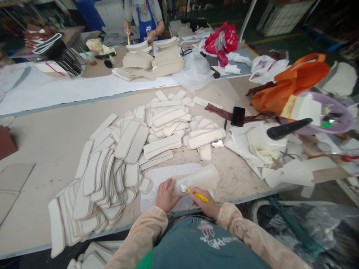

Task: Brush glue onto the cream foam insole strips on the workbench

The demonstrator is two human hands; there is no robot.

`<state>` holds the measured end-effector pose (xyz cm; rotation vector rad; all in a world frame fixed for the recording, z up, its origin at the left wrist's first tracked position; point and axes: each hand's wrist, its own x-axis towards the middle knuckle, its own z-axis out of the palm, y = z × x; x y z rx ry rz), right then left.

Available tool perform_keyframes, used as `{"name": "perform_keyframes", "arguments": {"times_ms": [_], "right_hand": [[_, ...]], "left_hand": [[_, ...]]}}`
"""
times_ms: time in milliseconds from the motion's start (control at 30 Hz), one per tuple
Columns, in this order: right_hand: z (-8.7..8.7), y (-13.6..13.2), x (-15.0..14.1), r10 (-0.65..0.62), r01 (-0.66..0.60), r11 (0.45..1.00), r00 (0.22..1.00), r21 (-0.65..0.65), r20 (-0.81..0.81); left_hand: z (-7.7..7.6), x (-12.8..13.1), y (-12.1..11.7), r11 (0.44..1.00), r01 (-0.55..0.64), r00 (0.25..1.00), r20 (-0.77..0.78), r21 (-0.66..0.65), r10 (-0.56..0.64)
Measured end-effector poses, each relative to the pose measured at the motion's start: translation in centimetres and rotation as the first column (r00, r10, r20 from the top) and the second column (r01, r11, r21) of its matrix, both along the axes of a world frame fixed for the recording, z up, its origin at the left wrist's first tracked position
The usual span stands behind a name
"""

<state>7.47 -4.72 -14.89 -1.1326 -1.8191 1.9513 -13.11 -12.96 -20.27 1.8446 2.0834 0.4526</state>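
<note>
My right hand (pixel 206 203) grips a brush (pixel 200 196) with a yellow handle. Its white-coated bristles rest on a long beige panel (pixel 202 175) with a shiny, wet-looking surface. My left hand (pixel 166 195) lies on the near left end of that panel, fingers stretched out and holding nothing. Under the panel is a white sheet (pixel 153 177) close to the table's front edge. Just beyond the hands, a large heap of cream rounded panels (pixel 131 142) spreads over the table, with overlapping rows fanning to the left.
To the right sit a white tub (pixel 266 140) with a dark handle-like object, a phone (pixel 238 116), an orange bag (pixel 291 84) and a purple basin (pixel 343 116). Across the table a person in a blue apron (pixel 147 24) works beside stacked beige pieces (pixel 168 61). Brown sheets lie left.
</note>
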Motion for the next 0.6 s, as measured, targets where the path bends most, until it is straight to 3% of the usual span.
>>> {"name": "perform_keyframes", "arguments": {"times_ms": [100, 233, 400, 500, 600], "right_hand": [[-0.5, 0.6, 0.8, -0.067, 0.067, 0.998, 0.997, 0.023, 0.026], [-0.8, 2.9, 4.4, -0.190, 0.185, 0.980, 0.978, 0.073, 0.085], [-0.3, 5.2, 8.9, -0.296, 0.251, 0.928, 0.945, 0.276, 0.136], [0.0, 5.3, 9.4, -0.280, 0.153, 0.853, 0.941, 0.498, 0.190], [0.1, 4.2, 8.1, -0.182, -0.082, 0.738, 0.932, 0.669, 0.315]], "left_hand": [[-0.1, 0.0, 0.0, 1.000, 0.006, 1.000, -0.013, -0.004, -0.006], [-0.2, -0.1, 0.0, 1.000, 0.006, 1.000, -0.016, 0.004, -0.006], [-0.3, -0.1, -0.1, 1.000, 0.000, 1.000, -0.011, 0.012, 0.000], [-0.3, 0.0, -0.1, 1.000, -0.004, 1.000, -0.003, 0.015, 0.004], [-0.5, -0.1, -0.3, 1.000, 0.003, 1.000, 0.011, 0.018, -0.003]]}}
